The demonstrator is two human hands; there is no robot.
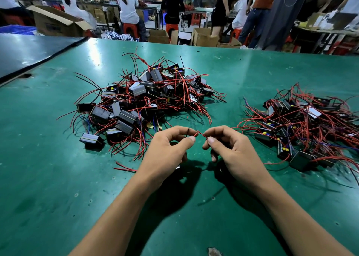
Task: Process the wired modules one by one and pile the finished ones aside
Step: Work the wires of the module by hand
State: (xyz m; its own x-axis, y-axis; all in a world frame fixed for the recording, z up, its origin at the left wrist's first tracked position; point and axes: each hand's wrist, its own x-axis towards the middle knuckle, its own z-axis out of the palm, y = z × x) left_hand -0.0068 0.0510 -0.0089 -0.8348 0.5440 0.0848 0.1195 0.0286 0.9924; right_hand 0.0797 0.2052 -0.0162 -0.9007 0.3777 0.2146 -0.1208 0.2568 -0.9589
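A big heap of black wired modules (143, 94) with red and black leads lies mid-table, just beyond my hands. A second heap of modules (303, 125) sits to the right. My left hand (167, 150) pinches a red wire and a black wire between thumb and forefinger. My right hand (227, 149) pinches the other stretch of the red wire (201, 134), a short span showing between the two hands. The module these wires belong to hangs mostly hidden under my palms, only a dark edge (177, 167) showing.
The green table mat (58, 178) spreads all around. A dark panel (29, 51) lies at the far left. Beyond the table's far edge stand cardboard boxes (204, 37), red stools and several people at other benches.
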